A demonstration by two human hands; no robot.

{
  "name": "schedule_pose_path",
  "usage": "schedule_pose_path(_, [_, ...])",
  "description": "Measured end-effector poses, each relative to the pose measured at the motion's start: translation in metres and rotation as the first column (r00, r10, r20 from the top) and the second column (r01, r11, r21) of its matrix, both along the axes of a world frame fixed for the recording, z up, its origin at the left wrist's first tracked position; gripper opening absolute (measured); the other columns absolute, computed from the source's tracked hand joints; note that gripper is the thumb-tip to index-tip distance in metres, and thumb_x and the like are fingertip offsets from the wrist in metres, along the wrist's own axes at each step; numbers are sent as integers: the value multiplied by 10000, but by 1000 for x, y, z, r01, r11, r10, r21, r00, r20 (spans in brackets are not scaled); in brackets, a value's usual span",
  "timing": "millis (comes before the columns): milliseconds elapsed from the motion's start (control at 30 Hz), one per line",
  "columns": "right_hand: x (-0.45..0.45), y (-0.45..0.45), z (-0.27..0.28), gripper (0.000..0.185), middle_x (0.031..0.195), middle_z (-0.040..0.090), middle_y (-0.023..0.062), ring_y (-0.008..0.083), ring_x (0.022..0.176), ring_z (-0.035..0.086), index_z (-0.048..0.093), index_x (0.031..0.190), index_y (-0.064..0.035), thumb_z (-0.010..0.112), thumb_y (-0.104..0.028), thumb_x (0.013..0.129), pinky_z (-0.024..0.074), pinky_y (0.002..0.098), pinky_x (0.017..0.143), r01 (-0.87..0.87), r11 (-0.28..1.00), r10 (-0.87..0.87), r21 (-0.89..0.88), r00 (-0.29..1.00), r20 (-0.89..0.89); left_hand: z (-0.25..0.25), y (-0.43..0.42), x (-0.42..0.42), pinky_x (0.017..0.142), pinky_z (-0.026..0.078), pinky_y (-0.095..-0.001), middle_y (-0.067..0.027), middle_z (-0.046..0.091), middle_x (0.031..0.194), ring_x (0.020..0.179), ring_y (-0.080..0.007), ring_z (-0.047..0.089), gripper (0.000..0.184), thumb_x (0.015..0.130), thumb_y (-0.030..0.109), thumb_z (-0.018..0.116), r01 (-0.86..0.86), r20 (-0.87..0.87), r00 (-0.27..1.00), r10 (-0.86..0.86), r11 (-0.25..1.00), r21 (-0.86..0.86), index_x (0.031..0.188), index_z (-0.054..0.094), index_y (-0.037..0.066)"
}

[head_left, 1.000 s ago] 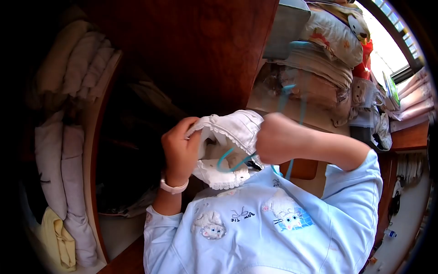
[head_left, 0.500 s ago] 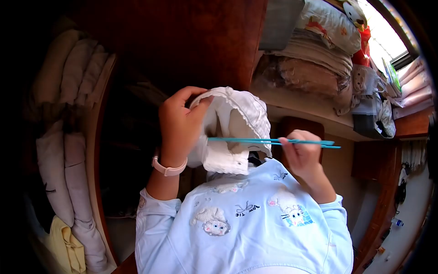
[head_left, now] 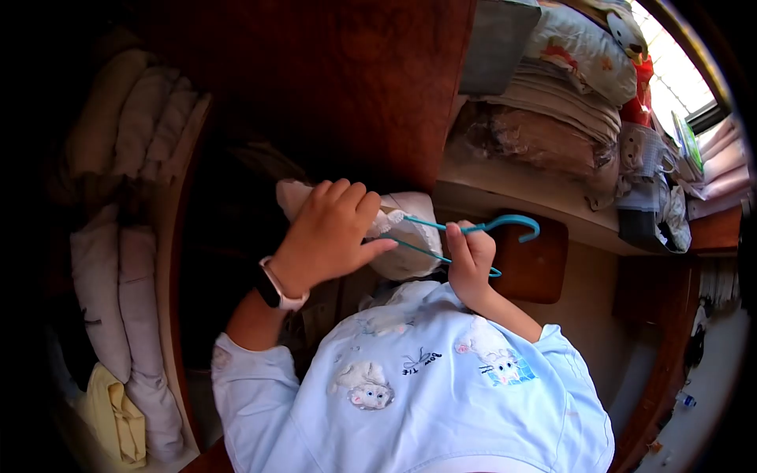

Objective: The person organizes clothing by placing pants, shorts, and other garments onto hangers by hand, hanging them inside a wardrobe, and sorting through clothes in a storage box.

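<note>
The right hand [head_left: 473, 256] pinches the turquoise hanger [head_left: 498, 221]; left of the hanger's hook, the left hand [head_left: 335, 229] covers a white garment [head_left: 418, 209], grip unclear. Gentle guiding should protect its lace [head_left: 388, 220].

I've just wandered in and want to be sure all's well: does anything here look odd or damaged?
Nothing stands out as odd, spilled or damaged. The blue hanger lies sideways against the white garment, but that seems natural with the right hand holding it and the left hand on the garment.
</note>
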State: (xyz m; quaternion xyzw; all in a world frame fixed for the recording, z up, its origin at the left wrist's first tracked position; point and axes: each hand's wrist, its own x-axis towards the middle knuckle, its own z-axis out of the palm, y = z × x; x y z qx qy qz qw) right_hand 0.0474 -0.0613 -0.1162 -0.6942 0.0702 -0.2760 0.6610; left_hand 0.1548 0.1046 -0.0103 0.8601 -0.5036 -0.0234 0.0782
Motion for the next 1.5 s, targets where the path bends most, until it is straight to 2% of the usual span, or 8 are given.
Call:
schedule_pose_path(167, [26, 2, 27, 132, 646, 462, 62, 179, 531, 406, 488, 724, 2, 587, -57, 789, 332, 283, 488, 113, 960, -69, -257, 982, 174, -13, 17, 32, 394, 427, -264, -51, 496, 506, 427, -186, 523, 371, 758, 420, 612, 92, 395, 918, -39, 989, -115, 682, 491, 77])
schedule_pose_path(300, [4, 1, 6, 259, 747, 490, 84, 258, 641, 486, 513, 759, -58, 672, -101, 558, 421, 353, 569, 336, 821, 300, -461, 433, 850, 17, 37, 39, 438, 419, -321, -100, 521, 572, 488, -249, 529, 317, 784, 320, 628, -164, 432, 857, 281, 943, -289, 693, 495, 47])
schedule_pose_path(433, [21, 24, -15, 586, 1041, 422, 206, 354, 933, 421, 425, 1003, -14, 727, -232, 550, 343, 414, 820, -88, 810, 67, -580, 996, -57, 36, 50, 27, 461, 408, -344, -121, 513, 605, 529, -294, 522, 277, 799, 281, 617, -267, 457, 768, 448, 873, -407, 752, 507, 32])
schedule_pose_path(767, [70, -71, -7, 77, 548, 475, 86, 194, 531, 494, 498, 640, -11, 482, 65, 638, 383, 284, 492, -120, 928, 82, -351, 989, -122, 13, 148, 9, 438, 395, -342, -112, 501, 567, 493, -285, 507, 276, 800, 264, 616, -414, 360, 654, 665, 714, -565, 713, 503, 28])
schedule_pose_path(933, [90, 26, -9, 797, 1112, 423, 226, 392, 1031, 426, 333, 1185, 33, 748, -250, 567, 379, 421, 869, -158, 729, 256, -666, 965, 51, 25, 117, -4, 431, 394, -338, -132, 511, 567, 483, -290, 509, 259, 797, 237, 623, -371, 399, 680, 616, 757, -538, 709, 519, 16])
schedule_pose_path(1267, [167, 22, -36, 341, 746, 588, 140, 305, 700, 589, 529, 1015, -44, 610, -131, 695, 466, 378, 614, -503, 673, 433, -542, 862, -262, 24, 179, -28, 437, 420, -345, -110, 534, 624, 512, -277, 531, 260, 760, 248, 659, -404, 606, 547, 578, 816, -413, 769, 521, 28])
schedule_pose_path(1333, [171, -9, 14, 311, 756, 599, 97, 211, 642, 578, 567, 998, -34, 580, -111, 697, 468, 317, 565, -891, 453, 630, -18, 335, -701, 6, 220, -27, 449, 431, -349, -109, 530, 635, 528, -281, 534, 241, 751, 220, 661, -524, 730, 428, 533, 804, -280, 782, 518, 29])
schedule_pose_path(1500, [149, 3, 79, 188, 611, 551, 60, 111, 494, 504, 589, 820, 30, 522, -94, 696, 401, 229, 434, -876, 481, 585, -22, 340, -736, -16, 247, -34, 502, 441, -361, -131, 529, 685, 595, -303, 542, 213, 751, 181, 639, -618, 689, 375, 620, 722, -313, 774, 510, 13])
